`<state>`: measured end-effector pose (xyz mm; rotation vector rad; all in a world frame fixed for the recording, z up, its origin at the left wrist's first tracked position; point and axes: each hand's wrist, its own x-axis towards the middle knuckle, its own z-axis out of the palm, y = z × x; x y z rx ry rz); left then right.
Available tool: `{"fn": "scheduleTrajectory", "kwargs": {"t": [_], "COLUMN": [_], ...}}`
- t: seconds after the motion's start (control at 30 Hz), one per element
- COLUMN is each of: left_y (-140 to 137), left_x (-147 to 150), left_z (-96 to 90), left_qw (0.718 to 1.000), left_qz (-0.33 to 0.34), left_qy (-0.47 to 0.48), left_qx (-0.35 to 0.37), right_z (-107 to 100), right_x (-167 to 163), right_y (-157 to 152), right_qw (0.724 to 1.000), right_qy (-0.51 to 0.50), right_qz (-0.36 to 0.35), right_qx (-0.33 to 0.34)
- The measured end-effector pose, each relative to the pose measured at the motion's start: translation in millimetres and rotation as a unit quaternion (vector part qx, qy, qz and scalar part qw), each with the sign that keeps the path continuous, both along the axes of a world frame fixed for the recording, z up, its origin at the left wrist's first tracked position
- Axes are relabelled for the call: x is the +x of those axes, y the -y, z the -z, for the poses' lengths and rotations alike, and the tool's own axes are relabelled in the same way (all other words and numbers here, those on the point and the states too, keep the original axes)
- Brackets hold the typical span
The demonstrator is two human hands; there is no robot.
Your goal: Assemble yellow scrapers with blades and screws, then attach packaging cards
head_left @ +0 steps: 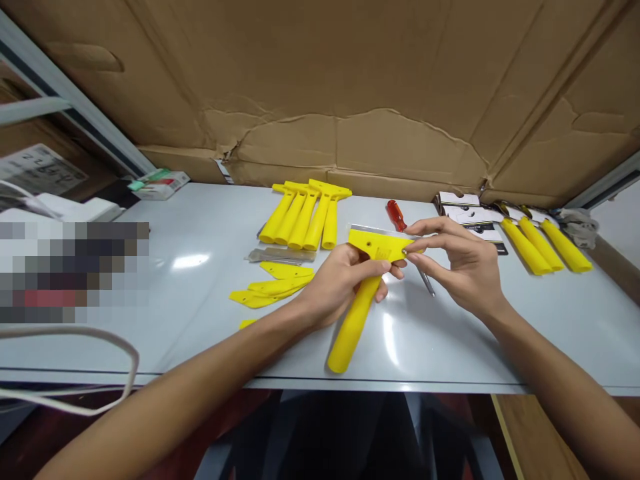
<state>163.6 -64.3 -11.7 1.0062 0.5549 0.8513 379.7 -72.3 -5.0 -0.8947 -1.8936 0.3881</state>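
Observation:
My left hand [333,287] is closed around the neck of a yellow scraper [353,327], whose handle slants down toward the table's front edge. A clear strip with a thin blade edge shows along the top of its head. At the right end of the head, my right hand [457,267] pinches a small screw [405,251] at a hole, with its fingertips touching the plastic. The head's left hole is bare. Behind my right fingers lies a screwdriver [395,215] with a red handle; its metal shaft comes out below them.
Several yellow scraper handles [300,217] lie in a row at the back. Before them are metal blades [283,256] and loose yellow plates [273,288]. Finished-looking scrapers [545,245] and white-and-black packs [463,212] are at right. A white cable [120,340] loops at left.

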Motion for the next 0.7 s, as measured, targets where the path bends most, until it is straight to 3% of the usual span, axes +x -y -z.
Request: {"fn": "scheduleTrajectory", "kwargs": {"t": [0.5, 0.7], "left_y": [7.0, 8.5], "left_x": [-6.2, -4.5], "left_z": [-10.4, -11.6], "left_qw": [0.992, 0.992], "left_qz": [-0.033, -0.039], "left_qy": [-0.098, -0.102], "left_qx": [0.071, 0.059], "right_z": [3.1, 2.2], "right_x": [-12.8, -16.8], "right_y": [13.7, 18.2], "right_qw": [0.998, 0.999], "right_qy": [-0.057, -0.031], "right_qz": [-0.011, -0.020], "right_qx": [-0.032, 0.017]}}
